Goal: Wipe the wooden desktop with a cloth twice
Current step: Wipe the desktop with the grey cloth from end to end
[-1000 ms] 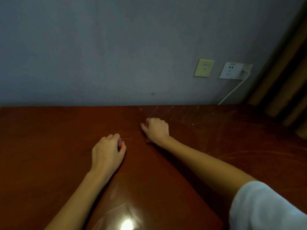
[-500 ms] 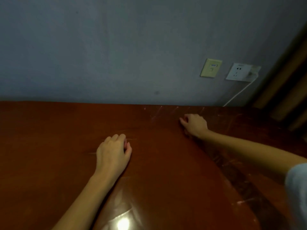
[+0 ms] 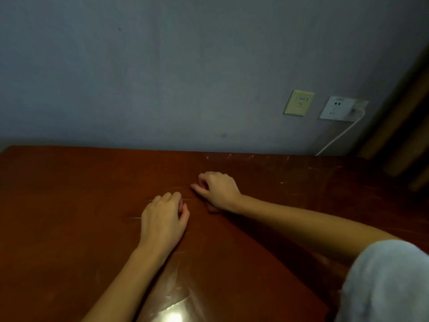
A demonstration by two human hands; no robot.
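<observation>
Here the right hand (image 3: 218, 191) grips a dark cloth (image 3: 212, 209) on the desktop (image 3: 69, 205), left hand (image 3: 162, 219) loosely curled alongside, empty.

Dim light. Wooden desktop (image 3: 69, 205) reddish-brown, glossy, pale scratches (image 3: 287, 159) near far edge, lamp glare (image 3: 174, 317) near bottom.

Left hand (image 3: 162, 219) knuckles up, fingers loosely curled, resting on wood. Right hand (image 3: 218, 189) just beyond it, fingers curled, on wood. Dark scrap (image 3: 212, 209) under its heel, too dim to identify.

White sleeve (image 3: 385, 282) at lower right. Grey wall (image 3: 162, 66) behind: yellowish plate (image 3: 299, 102), white socket (image 3: 336, 108), white cable (image 3: 336, 138) hanging.
</observation>
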